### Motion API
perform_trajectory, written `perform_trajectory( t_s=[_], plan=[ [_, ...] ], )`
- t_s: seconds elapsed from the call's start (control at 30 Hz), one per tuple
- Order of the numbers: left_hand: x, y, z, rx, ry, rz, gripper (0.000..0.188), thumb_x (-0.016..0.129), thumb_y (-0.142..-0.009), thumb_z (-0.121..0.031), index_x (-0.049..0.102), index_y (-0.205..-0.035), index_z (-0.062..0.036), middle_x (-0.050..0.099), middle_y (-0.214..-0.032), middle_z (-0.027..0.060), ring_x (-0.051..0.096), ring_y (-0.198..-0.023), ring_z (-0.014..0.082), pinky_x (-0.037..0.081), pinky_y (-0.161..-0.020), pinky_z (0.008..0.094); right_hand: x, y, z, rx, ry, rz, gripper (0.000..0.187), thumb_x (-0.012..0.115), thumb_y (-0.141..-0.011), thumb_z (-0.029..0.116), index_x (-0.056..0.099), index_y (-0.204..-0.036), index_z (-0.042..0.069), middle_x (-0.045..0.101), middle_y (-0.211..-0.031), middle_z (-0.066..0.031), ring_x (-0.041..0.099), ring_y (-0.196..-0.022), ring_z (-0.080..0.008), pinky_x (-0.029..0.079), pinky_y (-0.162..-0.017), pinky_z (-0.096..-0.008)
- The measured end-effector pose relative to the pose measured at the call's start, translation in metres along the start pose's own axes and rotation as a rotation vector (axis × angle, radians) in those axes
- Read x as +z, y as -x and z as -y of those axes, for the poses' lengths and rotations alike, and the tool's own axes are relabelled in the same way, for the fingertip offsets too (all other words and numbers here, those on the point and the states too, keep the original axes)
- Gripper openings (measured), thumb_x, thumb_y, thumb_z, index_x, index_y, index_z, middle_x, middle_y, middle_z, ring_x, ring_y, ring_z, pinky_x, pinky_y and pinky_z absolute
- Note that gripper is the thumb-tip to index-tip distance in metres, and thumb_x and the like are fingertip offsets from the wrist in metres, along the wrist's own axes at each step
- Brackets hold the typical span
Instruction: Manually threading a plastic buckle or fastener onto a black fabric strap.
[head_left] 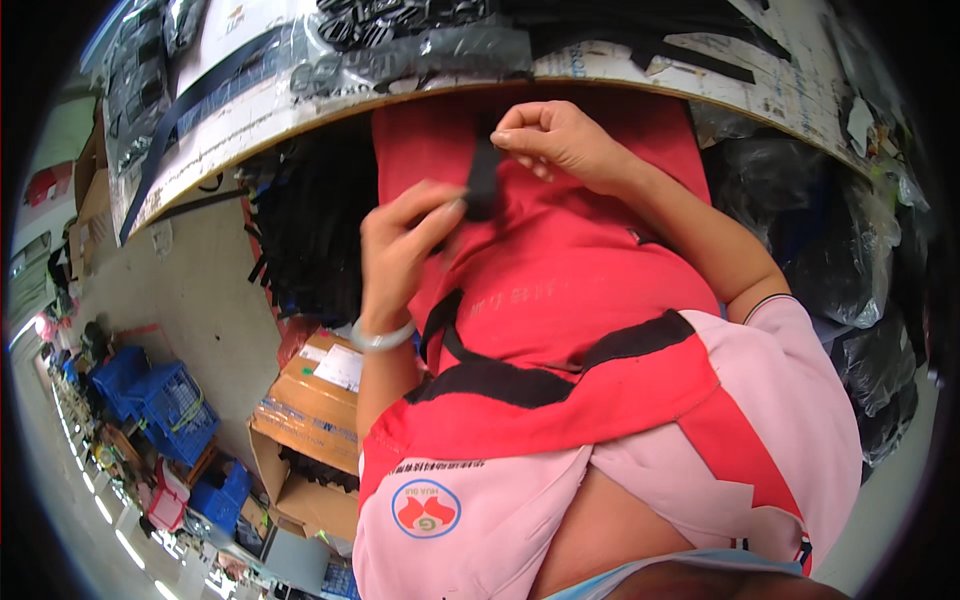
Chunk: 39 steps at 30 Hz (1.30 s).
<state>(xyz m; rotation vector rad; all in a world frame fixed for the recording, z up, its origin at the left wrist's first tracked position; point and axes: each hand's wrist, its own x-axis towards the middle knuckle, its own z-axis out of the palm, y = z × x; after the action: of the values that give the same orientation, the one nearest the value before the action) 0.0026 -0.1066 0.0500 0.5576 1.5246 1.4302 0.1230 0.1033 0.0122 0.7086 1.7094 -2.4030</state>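
Observation:
A short black strap (482, 180) hangs over the red apron (590, 230) in front of me, slightly smeared by motion. My right hand (560, 145) is closed, with thumb and forefinger pinched at the strap's upper end and the other fingers curled. Lower and to the left, my left hand (405, 240), a pale bangle (382, 338) on its wrist, is closed with its fingertips on the strap's lower part. Its fingers are somewhat blurred.
Beyond my hands runs the curved-looking edge of a worktable (270, 125), bearing black straps (690, 55) and plastic-wrapped bundles (420, 55). A dark strap heap (310, 230) hangs below on the left. An opened cardboard box (310, 400), blue crates (175, 400) and black plastic bags (830, 220) stand around.

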Motion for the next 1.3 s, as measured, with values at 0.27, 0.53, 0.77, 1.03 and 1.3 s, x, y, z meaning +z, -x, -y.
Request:
perform_trajectory(
  t_s=[0.27, 0.53, 0.77, 1.03, 1.3],
  plan=[
    [-0.121, 0.083, 0.004, 0.088, 0.081, -0.861, 0.022, 0.063, -0.091, -0.010, 0.062, -0.109, 0.0029, 0.066, -0.093, 0.0110, 0.059, -0.062, 0.0114, 0.049, -0.050, 0.0224, -0.055, -0.002, 0.033, -0.642, 0.729, -0.584, 0.014, 0.066, -0.088, 0.016, 0.065, -0.095, 0.004, 0.063, -0.075, -0.0050, 0.058, -0.067, -0.0109, 0.047, -0.064, -0.0257],
    [-0.090, 0.012, 0.078, -0.057, 1.149, -0.366, 0.043, 0.045, -0.080, 0.019, 0.048, -0.122, 0.0119, 0.051, -0.127, 0.0252, 0.044, -0.128, 0.0377, 0.035, -0.113, 0.0449, -0.076, -0.012, 0.040, -0.763, 1.423, -0.480, 0.017, 0.065, -0.084, 0.016, 0.068, -0.100, 0.010, 0.060, -0.093, -0.0028, 0.057, -0.088, -0.0211, 0.049, -0.078, -0.0333],
    [-0.010, -0.024, 0.060, -0.034, 0.624, -0.090, 0.028, 0.051, -0.095, -0.001, 0.051, -0.122, 0.0078, 0.059, -0.115, 0.0170, 0.063, -0.106, 0.0284, 0.052, -0.095, 0.0356, -0.072, 0.007, 0.001, -0.798, 1.444, -0.623, 0.030, 0.071, -0.080, 0.026, 0.067, -0.107, 0.014, 0.058, -0.107, -0.0025, 0.054, -0.097, -0.0230, 0.044, -0.086, -0.0359],
    [0.026, -0.041, 0.044, -0.012, 0.406, -0.026, 0.022, 0.048, -0.101, -0.015, 0.053, -0.111, 0.0027, 0.065, -0.099, 0.0156, 0.069, -0.082, 0.0241, 0.058, -0.065, 0.0293, -0.086, 0.000, 0.005, -0.999, 1.361, -0.679, 0.015, 0.072, -0.078, 0.014, 0.068, -0.092, 0.014, 0.064, -0.090, -0.0006, 0.058, -0.088, -0.0219, 0.045, -0.078, -0.0338],
    [0.019, -0.039, 0.049, 0.041, 0.283, -0.122, 0.021, 0.057, -0.097, -0.020, 0.067, -0.096, -0.0008, 0.058, -0.071, -0.0012, 0.050, -0.055, 0.0049, 0.038, -0.048, 0.0188, 0.007, 0.054, 0.071, -0.816, 0.990, -0.430, 0.016, 0.069, -0.084, 0.013, 0.066, -0.096, 0.004, 0.067, -0.088, -0.0097, 0.064, -0.079, -0.0255, 0.049, -0.071, -0.0314]
  ],
)
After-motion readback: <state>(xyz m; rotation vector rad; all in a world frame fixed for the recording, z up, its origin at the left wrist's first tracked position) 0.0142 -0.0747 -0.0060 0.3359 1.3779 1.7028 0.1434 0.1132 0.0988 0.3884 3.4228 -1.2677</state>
